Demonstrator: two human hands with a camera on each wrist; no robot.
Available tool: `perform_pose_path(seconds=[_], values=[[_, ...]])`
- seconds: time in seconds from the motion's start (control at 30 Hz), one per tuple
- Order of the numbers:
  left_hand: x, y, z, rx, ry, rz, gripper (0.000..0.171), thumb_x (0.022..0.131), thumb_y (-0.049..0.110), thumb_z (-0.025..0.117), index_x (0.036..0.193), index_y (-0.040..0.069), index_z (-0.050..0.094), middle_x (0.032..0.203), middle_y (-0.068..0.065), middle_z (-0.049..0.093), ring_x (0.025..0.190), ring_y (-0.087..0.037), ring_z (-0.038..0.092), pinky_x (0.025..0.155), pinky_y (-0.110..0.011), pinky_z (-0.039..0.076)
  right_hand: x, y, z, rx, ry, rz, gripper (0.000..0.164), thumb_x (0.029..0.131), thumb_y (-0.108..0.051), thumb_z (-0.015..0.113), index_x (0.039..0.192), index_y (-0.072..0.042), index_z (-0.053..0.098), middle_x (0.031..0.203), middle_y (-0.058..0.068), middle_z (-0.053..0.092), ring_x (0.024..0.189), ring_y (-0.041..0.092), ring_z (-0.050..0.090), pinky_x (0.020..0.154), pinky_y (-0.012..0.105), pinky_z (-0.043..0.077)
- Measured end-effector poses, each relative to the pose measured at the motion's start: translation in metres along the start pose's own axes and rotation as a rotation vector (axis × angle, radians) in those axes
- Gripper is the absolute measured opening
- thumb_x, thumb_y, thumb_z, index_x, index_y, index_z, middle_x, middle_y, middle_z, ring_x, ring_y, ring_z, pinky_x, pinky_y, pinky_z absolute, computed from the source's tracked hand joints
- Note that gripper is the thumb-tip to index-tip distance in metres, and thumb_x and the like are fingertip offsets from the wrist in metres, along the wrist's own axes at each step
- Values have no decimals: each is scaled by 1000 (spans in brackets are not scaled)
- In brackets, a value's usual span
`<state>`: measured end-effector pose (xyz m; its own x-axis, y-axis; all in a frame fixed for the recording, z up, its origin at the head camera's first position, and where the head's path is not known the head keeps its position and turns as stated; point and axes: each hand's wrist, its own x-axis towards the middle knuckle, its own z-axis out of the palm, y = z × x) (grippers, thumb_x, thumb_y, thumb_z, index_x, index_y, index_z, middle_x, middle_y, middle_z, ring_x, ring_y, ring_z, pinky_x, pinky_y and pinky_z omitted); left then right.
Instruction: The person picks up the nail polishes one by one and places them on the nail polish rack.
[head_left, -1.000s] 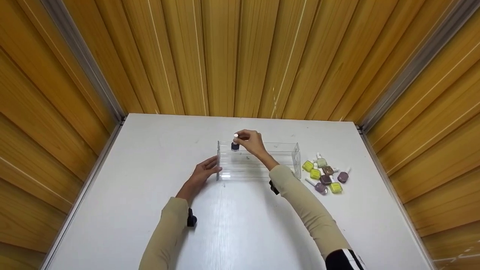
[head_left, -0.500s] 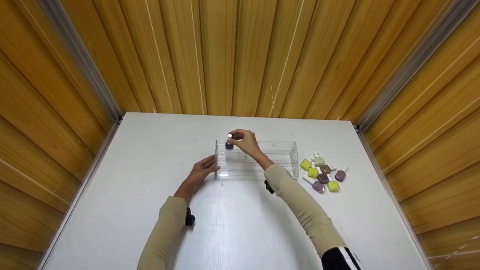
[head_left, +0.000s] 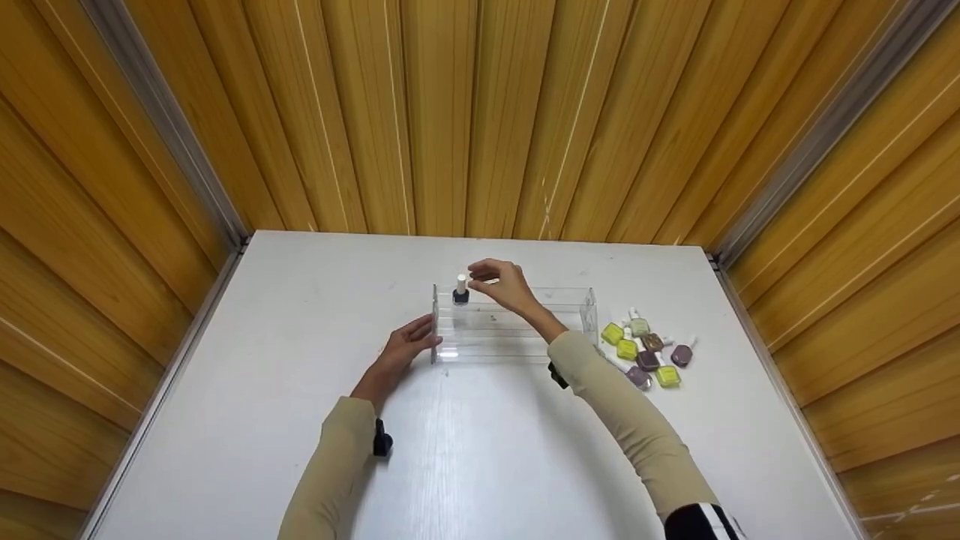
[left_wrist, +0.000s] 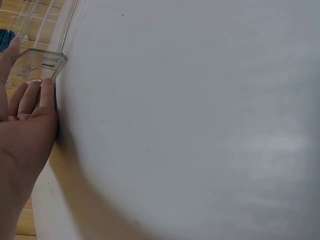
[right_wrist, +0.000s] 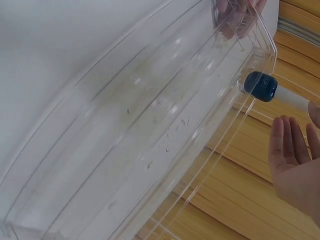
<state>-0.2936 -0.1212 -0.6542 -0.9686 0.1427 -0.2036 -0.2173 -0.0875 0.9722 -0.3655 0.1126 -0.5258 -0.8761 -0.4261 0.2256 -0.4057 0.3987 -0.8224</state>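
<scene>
A clear acrylic tiered rack (head_left: 517, 349) lies across the table. My left hand (head_left: 405, 346) grips its left end panel, fingers along the outside and thumb over the front edge. In the left wrist view, that hand (left_wrist: 30, 115) shows beside the panel's corner. A dark blue nail polish bottle (head_left: 460, 297) with a white cap stands upright in the rack's back row, near the left end. Just right of the cap is my right hand (head_left: 506, 287), thumb and fingers spread apart. The right wrist view shows the bottle (right_wrist: 261, 86) and extended fingers (right_wrist: 288, 142).
Several nail polish bottles lie in a loose group right of the rack, among them yellow (head_left: 668, 376), pale green (head_left: 639, 327), brown (head_left: 652, 342) and purple (head_left: 682, 355) ones. The white table (head_left: 315, 300) meets wood-patterned walls (head_left: 435, 112) at back and sides.
The dark blue bottle moved left along the back row and was let go. My right hand's fingers have drawn off its cap to the right. The left hand stays on the rack.
</scene>
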Motion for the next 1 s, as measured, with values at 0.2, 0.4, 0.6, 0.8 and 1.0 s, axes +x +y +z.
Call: perform_pose_path(seconds=[0.2, 0.4, 0.6, 0.8, 1.0], values=[[0, 1, -1, 19, -2, 2, 68, 92, 16, 77, 153, 9, 48, 158, -16, 46, 152, -31, 36, 128, -46, 24, -13, 1, -42, -101, 31, -25, 24, 97, -6, 69, 118, 4, 71, 115, 22, 74, 106, 36, 73, 94, 46, 59], [2, 1, -4, 6, -2, 0, 67, 93, 13, 76, 153, 8, 47, 159, -19, 45, 153, -31, 34, 127, -46, 27, -33, 10, -107, -179, 90, -40, 23, 99, -7, 66, 119, 5, 71, 114, 23, 75, 104, 38, 73, 91, 42, 60], [2, 3, -7, 16, 12, 0, 65, 93, 12, 75, 152, 8, 48, 158, -18, 45, 154, -31, 33, 127, -46, 26, -63, 27, -172, -216, 182, 20, 23, 100, -3, 63, 117, 9, 71, 111, 28, 74, 99, 44, 72, 72, 11, 55], [0, 4, -10, 20, 19, -7, 67, 92, 14, 77, 152, 9, 48, 158, -18, 45, 154, -31, 32, 128, -46, 24, -101, 51, -220, -209, 242, 121, 26, 102, -5, 59, 119, 13, 68, 110, 34, 72, 91, 26, 75, 69, 10, 56], [-3, 3, -12, 23, 7, -13, 68, 92, 14, 77, 153, 8, 47, 159, -18, 44, 154, -30, 32, 128, -46, 26, -136, 71, -252, -194, 252, 254, 31, 104, -6, 55, 122, 17, 63, 113, 41, 66, 79, -7, 65, 68, 10, 56]])
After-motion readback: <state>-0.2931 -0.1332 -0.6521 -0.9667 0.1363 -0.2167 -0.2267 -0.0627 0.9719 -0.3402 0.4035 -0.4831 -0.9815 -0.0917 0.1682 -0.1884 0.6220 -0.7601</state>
